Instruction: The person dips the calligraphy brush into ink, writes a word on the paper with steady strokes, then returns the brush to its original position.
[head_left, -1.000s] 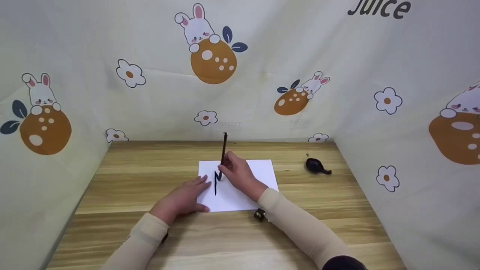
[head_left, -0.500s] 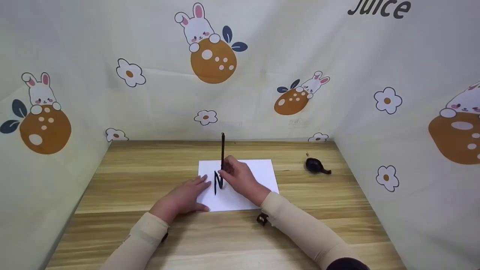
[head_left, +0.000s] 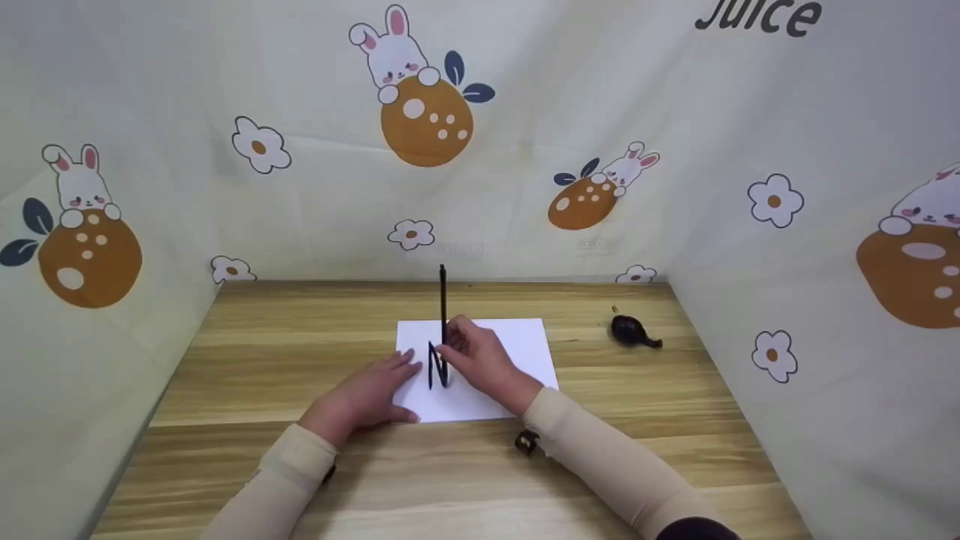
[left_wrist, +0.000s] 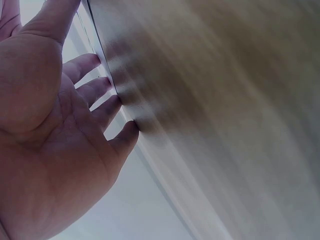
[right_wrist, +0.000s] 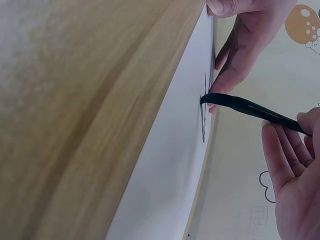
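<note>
My right hand (head_left: 484,364) pinches a slim black calligraphy brush (head_left: 443,296), which stands nearly upright over a white sheet of paper (head_left: 525,341). In the right wrist view the brush (right_wrist: 250,107) has its dark tip bent against the sheet, at the end of a black stroke. Black strokes (head_left: 430,367) on the left half form an N-like shape. My left hand (head_left: 367,394) lies on the sheet's left edge, fingers spread and thumb at the near corner. Seen from the left wrist, the left hand (left_wrist: 55,135) has extended fingers reaching the paper edge.
A small black pear-shaped thing with a narrow neck (head_left: 630,331) lies right of the paper. The wooden table (head_left: 247,345) is bounded by a pale printed cloth (head_left: 322,195) at the back and both sides.
My right hand and the brush have moved slightly toward me, drawing the slanting stroke longer down the paper. The brush handle now stands more upright. My left hand has stayed in place.
</note>
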